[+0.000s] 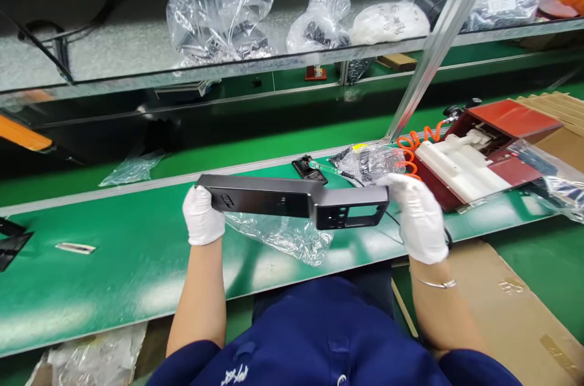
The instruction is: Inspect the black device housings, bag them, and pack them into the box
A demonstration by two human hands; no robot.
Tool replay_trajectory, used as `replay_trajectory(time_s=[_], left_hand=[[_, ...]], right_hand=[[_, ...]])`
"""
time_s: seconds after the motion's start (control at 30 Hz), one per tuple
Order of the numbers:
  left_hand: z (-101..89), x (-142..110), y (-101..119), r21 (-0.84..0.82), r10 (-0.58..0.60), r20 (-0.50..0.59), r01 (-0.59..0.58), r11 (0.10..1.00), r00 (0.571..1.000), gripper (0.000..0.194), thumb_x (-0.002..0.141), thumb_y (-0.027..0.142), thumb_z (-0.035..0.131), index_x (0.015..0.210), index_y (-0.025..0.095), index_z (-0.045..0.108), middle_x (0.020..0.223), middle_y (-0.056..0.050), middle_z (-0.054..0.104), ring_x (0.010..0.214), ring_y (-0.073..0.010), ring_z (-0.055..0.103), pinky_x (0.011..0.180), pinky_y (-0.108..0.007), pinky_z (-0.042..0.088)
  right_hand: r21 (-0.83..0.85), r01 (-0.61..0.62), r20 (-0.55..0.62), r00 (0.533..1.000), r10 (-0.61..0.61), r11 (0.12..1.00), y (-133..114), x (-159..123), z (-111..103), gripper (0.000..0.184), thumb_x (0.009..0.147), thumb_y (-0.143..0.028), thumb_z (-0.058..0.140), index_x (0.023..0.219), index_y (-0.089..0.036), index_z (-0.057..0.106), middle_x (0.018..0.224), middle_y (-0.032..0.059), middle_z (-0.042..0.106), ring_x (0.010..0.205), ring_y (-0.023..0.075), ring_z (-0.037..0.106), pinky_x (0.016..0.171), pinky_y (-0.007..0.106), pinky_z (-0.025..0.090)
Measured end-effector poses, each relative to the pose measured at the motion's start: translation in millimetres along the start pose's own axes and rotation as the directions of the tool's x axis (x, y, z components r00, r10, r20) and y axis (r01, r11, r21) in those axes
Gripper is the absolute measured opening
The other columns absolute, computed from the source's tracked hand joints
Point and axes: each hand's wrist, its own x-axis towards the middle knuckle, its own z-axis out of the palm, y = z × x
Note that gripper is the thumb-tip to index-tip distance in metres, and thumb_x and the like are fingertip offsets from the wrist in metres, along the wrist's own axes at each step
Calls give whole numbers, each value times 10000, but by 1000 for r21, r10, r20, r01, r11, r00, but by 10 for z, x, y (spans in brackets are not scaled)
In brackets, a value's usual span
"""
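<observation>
Both my hands wear white gloves and hold a long dark grey plastic housing level above the green work surface. My left hand grips its narrow left end. My right hand grips the wider right end, which has a rectangular window and small holes. A crumpled clear plastic bag lies on the surface just under the housing.
A red fixture with white blocks and an orange coiled hose stands at the right. Small black parts and a bag of parts lie behind the housing. Cardboard sits at lower right. The shelf above carries bagged parts.
</observation>
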Motion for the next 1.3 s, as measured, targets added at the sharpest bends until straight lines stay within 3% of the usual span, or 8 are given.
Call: replay_trajectory(time_s=[0.1, 0.2, 0.47, 0.7, 0.9, 1.07, 1.2, 1.3], left_hand=[[-133, -49, 200, 81, 93, -46, -89, 993, 995, 565, 696, 771, 692, 696, 225, 545, 652, 11, 497, 627, -156, 525, 628, -319, 526], [-221, -121, 266, 139, 148, 57, -155, 978, 987, 565, 686, 786, 666, 673, 245, 505, 605, 20, 445, 559, -156, 483, 564, -336, 489], [-303, -263, 314, 173, 243, 70, -252, 952, 967, 588, 685, 837, 652, 739, 254, 603, 639, -9, 558, 595, -201, 569, 582, -384, 496], [-327, -395, 377, 195, 304, 156, -331, 923, 940, 463, 761, 712, 698, 797, 250, 697, 687, -26, 620, 630, -208, 600, 616, -384, 508], [-314, -381, 414, 220, 289, 92, -302, 927, 953, 446, 785, 691, 690, 780, 246, 684, 652, -11, 604, 586, -187, 572, 582, -355, 489], [-230, -438, 418, 237, 285, 134, -310, 921, 949, 508, 821, 721, 653, 807, 216, 705, 688, -14, 623, 625, -179, 598, 645, -348, 523], [-242, -395, 328, 283, 182, 29, -183, 942, 983, 614, 802, 822, 579, 820, 213, 650, 703, -13, 611, 635, -170, 598, 644, -339, 539], [-324, -309, 249, 281, 75, -65, -54, 958, 995, 649, 820, 854, 510, 820, 213, 614, 738, -36, 609, 675, -177, 604, 645, -341, 548]], right_hand=[[-248, 222, 167, 969, -185, 943, -107, 37, -33, 289, 1005, -379, 590, 1250, -266, 694, 1284, 73, 698, 1249, 264, 630, 1168, 502, 441], [-307, 327, 511, 849, -135, 894, -150, 91, 46, 318, 984, -389, 618, 1258, -251, 699, 1263, 65, 717, 1227, 260, 646, 1152, 479, 458], [-269, 27, 838, 500, 220, 963, 184, 128, 308, 532, 946, -359, 583, 1459, -221, 564, 1216, 47, 727, 1036, 212, 698, 918, 364, 569], [-473, -52, 697, 588, 410, 879, 293, 8, 626, 190, 882, -367, 667, 957, -193, 687, 829, 22, 698, 778, 200, 644, 676, 294, 470], [-402, -5, 793, 498, 351, 915, 351, 3, 572, 520, 760, -268, 753, 1263, -222, 628, 1085, 51, 715, 943, 244, 673, 814, 339, 521], [-401, -19, 667, 679, 306, 916, 446, -19, 603, 302, 975, -480, 526, 988, -214, 669, 863, 55, 697, 764, 221, 646, 721, 357, 528], [-337, 120, 485, 872, 63, 934, 540, -69, 374, 406, 955, -508, 578, 1221, -214, 665, 1215, 127, 696, 1103, 289, 665, 1019, 491, 515], [-365, 23, 217, 974, 61, 931, 632, -211, 120, 503, 945, -508, 604, 1376, -248, 597, 1392, 155, 614, 1315, 356, 570, 1145, 618, 404]])
